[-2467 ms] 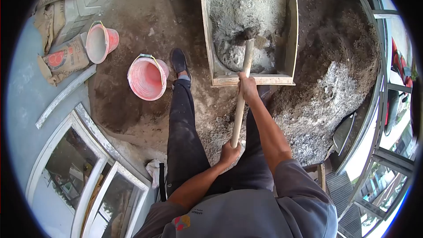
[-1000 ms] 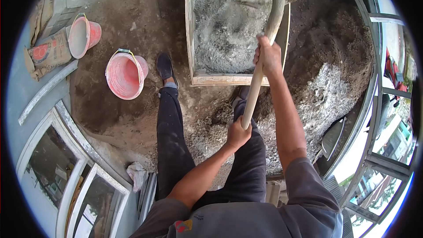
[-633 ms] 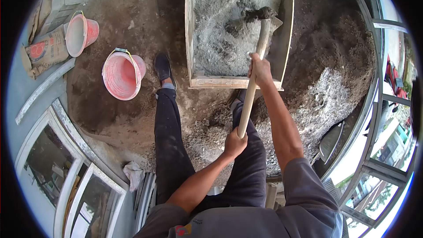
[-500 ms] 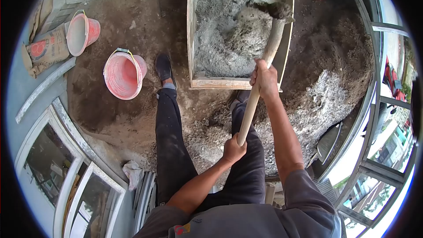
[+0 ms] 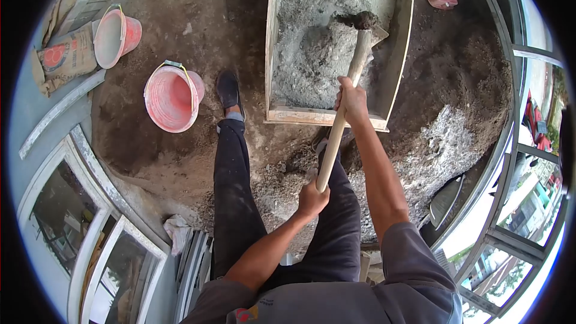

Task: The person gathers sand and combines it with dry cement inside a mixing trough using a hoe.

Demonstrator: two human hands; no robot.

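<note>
Standing head-down in the grey mortar of the wooden mixing box, the hoe looks stiff and head-heavy, its blade caked with dark wet mix, so it probably handles best gripped wide apart on the pale, smooth handle. The right hand is clenched partway up and the left hand around the end. Two pink buckets sit on the dirt to the left.

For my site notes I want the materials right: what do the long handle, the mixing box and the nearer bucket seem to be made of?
The long handle looks like bare wood: pale tan, matt, unvarnished. The mixing box seems rough wooden boards, plank edges showing, smeared grey. The nearer bucket is probably plastic: pink, smooth wall, dusted whitish.
</note>
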